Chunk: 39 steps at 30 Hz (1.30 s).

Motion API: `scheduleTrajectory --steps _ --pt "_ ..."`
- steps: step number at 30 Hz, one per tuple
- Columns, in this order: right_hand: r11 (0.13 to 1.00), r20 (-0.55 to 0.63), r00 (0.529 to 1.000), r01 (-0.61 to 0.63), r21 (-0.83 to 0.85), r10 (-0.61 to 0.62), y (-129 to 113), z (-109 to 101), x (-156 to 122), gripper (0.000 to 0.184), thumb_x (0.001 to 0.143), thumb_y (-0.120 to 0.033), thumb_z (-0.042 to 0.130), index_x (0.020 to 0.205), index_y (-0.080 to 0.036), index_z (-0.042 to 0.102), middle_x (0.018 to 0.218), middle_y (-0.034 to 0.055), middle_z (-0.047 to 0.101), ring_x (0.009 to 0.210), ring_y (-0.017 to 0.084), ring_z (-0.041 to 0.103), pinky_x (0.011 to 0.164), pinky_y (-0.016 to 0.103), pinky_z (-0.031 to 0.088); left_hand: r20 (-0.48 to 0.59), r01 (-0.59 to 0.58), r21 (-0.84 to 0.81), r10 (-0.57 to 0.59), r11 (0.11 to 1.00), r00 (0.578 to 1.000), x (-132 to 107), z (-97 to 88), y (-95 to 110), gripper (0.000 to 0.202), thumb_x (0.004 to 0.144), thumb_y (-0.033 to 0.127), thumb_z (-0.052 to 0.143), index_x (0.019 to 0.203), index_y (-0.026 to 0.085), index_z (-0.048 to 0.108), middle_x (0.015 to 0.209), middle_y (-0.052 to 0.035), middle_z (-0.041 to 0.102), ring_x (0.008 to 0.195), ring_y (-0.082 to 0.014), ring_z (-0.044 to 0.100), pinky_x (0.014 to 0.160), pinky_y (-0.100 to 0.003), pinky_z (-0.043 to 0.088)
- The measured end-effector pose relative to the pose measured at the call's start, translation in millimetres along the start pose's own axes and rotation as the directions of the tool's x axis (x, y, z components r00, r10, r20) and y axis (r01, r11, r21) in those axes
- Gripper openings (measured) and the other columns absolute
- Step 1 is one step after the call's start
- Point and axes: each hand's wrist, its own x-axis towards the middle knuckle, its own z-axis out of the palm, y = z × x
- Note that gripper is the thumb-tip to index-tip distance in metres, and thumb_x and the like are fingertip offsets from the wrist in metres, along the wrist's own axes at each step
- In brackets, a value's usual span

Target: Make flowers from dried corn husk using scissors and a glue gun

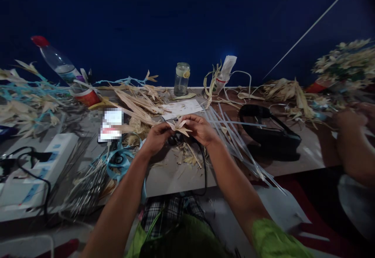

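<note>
A pale flower of dried corn husk (181,127) is held above the table's front part, its pointed petals spread outward. My left hand (157,137) pinches it from the left, fingers closed. From the right, the bent fingers of my right hand (201,129) grip the petals with thumb and fingertips. Beneath the hands lie husk scraps (190,157) and a black cable (205,168). Long dried husk strips (131,101) fan out just beyond my left hand, near a white sheet of paper (183,108).
Clear plastic rods (234,140) and a black strapped object (272,140) lie right. Left are metal wires (90,183), blue ribbon (117,164), a lit phone (110,125) and a power strip (43,172). A bottle (182,80) stands behind. A co-worker's arm (353,144) is far right.
</note>
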Motion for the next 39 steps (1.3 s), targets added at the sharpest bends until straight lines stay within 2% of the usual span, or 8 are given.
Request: scheduleTrajectory --steps 4,8,15,22,28,32,37,39 --pt "0.999 0.092 0.995 -0.025 -0.041 0.029 -9.3 -2.2 -2.5 0.037 0.065 -0.047 0.069 0.083 -0.014 0.065 0.071 0.0029 0.062 0.062 0.011 0.052 0.056 0.022 0.041 0.021 0.007 -0.001 -0.007 1.0 1.0 0.1 0.0 -0.6 0.01 0.064 0.024 0.067 0.066 0.015 0.063 0.065 0.0002 0.058 0.065 -0.0127 0.051 0.067 -0.025 0.04" --pt "0.994 0.163 0.984 -0.06 -0.088 0.074 -14.1 -1.6 -2.4 0.033 0.068 -0.046 0.066 0.076 -0.014 0.066 0.067 0.0008 0.06 0.059 0.008 0.05 0.055 0.019 0.039 0.074 0.007 -0.015 -0.006 1.0 0.997 -0.4 0.8 -0.5 0.011 0.066 0.025 0.067 0.068 0.015 0.063 0.067 -0.0004 0.059 0.067 -0.0132 0.052 0.067 -0.026 0.04" --pt "0.982 0.024 0.987 -0.159 -0.102 0.162 -13.6 2.3 1.4 0.026 0.057 -0.035 0.076 0.061 -0.014 0.063 0.063 -0.0004 0.062 0.059 0.009 0.054 0.057 0.02 0.04 0.164 -0.017 0.064 0.006 0.998 0.986 -1.3 0.0 -0.5 0.012 0.069 0.026 0.064 0.074 0.015 0.064 0.07 -0.0006 0.06 0.067 -0.0122 0.052 0.067 -0.025 0.04" --pt "0.98 -0.027 0.992 -0.126 -0.154 0.123 -8.7 -1.0 0.9 0.019 0.057 -0.029 0.074 0.061 -0.013 0.063 0.059 -0.0012 0.061 0.048 0.006 0.048 0.051 0.021 0.036 0.225 -0.024 0.069 0.008 0.997 0.974 -2.4 -0.2 1.3 0.013 0.07 0.027 0.064 0.07 0.014 0.062 0.066 -0.0004 0.057 0.064 -0.0113 0.05 0.064 -0.024 0.039" --pt "0.999 -0.065 0.997 -0.044 0.002 0.044 -11.2 -3.9 2.9 0.021 0.056 -0.029 0.075 0.061 -0.014 0.062 0.056 -0.0017 0.059 0.049 0.007 0.048 0.049 0.021 0.037 0.202 0.003 0.061 -0.016 0.998 0.979 -1.9 -0.5 0.3 0.014 0.067 0.028 0.066 0.069 0.015 0.062 0.066 -0.0001 0.057 0.063 -0.0111 0.05 0.062 -0.023 0.039" --pt "0.964 -0.177 0.977 0.158 0.213 -0.121 -7.0 -17.1 9.4 0.028 0.062 -0.038 0.072 0.055 -0.016 0.056 0.054 -0.0036 0.054 0.047 0.005 0.043 0.05 0.021 0.039 0.092 -0.004 0.02 0.002 1.0 0.996 0.0 0.9 -1.4 0.014 0.066 0.027 0.066 0.067 0.015 0.06 0.063 0.0007 0.056 0.061 -0.0108 0.049 0.06 -0.023 0.039" --pt "0.996 -0.199 0.979 -0.017 0.091 0.035 11.1 -15.6 10.2 0.026 0.057 -0.038 0.074 0.06 -0.016 0.061 0.058 -0.0022 0.057 0.049 0.006 0.047 0.048 0.02 0.036 -0.19 -0.012 0.016 0.015 1.0 0.982 4.1 1.9 -1.5 0.016 0.063 0.026 0.067 0.061 0.015 0.055 0.056 0.0038 0.05 0.053 -0.0078 0.042 0.053 -0.02 0.034" --pt "1.0 -0.163 0.987 -0.005 0.006 0.006 15.2 -6.8 8.3 0.023 0.056 -0.033 0.075 0.066 -0.016 0.063 0.059 -0.0029 0.057 0.052 0.006 0.047 0.05 0.02 0.037 -0.239 -0.016 0.003 0.016 1.0 0.971 4.6 1.8 0.0 0.016 0.063 0.027 0.067 0.062 0.015 0.055 0.056 0.0042 0.05 0.052 -0.0074 0.041 0.052 -0.02 0.033"
